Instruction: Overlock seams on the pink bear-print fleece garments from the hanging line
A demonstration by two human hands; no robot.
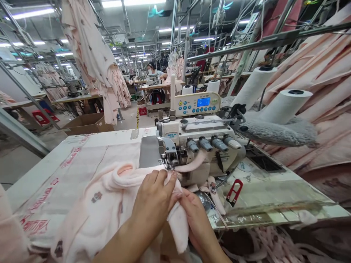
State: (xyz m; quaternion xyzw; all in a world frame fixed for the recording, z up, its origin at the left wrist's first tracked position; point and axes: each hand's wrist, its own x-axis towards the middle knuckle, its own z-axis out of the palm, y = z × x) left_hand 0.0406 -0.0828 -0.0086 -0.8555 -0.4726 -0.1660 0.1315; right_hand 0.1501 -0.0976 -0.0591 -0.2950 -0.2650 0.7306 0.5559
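Note:
A pale pink fleece garment (109, 204) with small dark printed figures drapes over the front of the sewing table. Its upper edge runs under the presser foot of a white overlock sewing machine (203, 131). My left hand (156, 193) lies over the fabric just in front of the needle, its fingers closed on the cloth. Lower and to the right, my right hand (193, 210) pinches the fabric edge between thumb and fingers, and a flap hangs down beside it. A narrow pink fleece strip (192, 164) curves from the presser foot along the machine's front.
Red-handled thread snips (234, 193) lie on the table to the right, near fabric scraps (216, 195). White thread cones (286, 106) stand behind. Pink garments (90, 51) hang at left. A cardboard box (87, 124) sits beyond the table. Another person (155, 71) works farther back.

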